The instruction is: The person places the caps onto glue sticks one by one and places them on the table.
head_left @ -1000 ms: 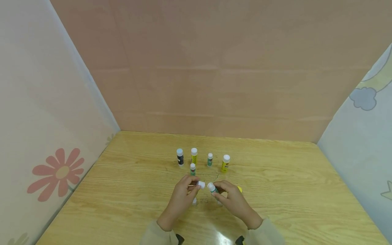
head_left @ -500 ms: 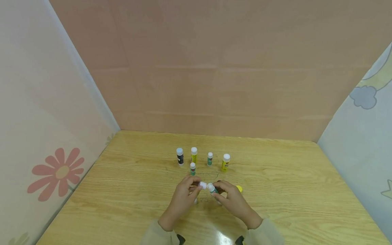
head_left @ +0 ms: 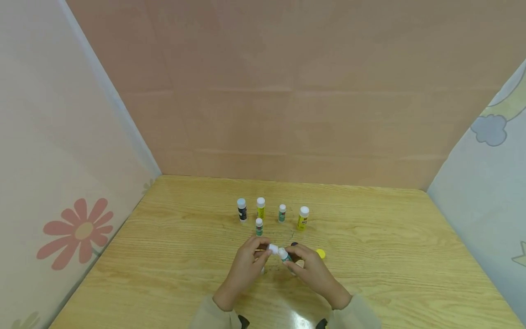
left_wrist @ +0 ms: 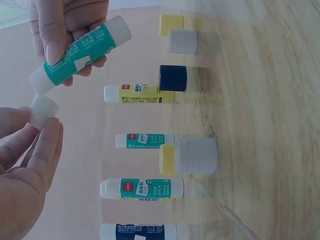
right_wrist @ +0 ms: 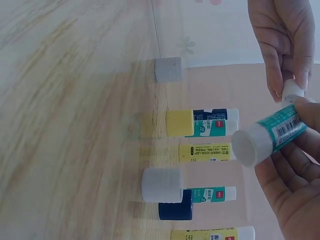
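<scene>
My left hand [head_left: 246, 260] pinches a small white cap [left_wrist: 44, 110] between thumb and fingers. In my right hand [head_left: 314, 269] is a green-labelled glue stick [right_wrist: 280, 130], tilted, with its white end facing the cap. The cap's edge meets the glue stick's narrower white end in the left wrist view. Both hands are above the near-middle of the table. Just beyond them a green glue stick [head_left: 259, 227] stands upright with its white cap on. A dark blue cap [head_left: 294, 244] shows partly behind my right fingers.
Farther back stand a dark blue glue stick [head_left: 242, 212], yellow ones [head_left: 302, 219] and another green one [head_left: 281, 214], all capped. Loose pieces stand around the hands: a yellow cap [head_left: 321, 253], a white cylinder [left_wrist: 196, 156] and another yellow piece [left_wrist: 167, 159]. Walls enclose the wooden table [head_left: 390, 237].
My left hand has shifted slightly right, bringing the white cap from a small gap up to the glue stick's end. The right hand stays nearly in place, its glue stick still held.
</scene>
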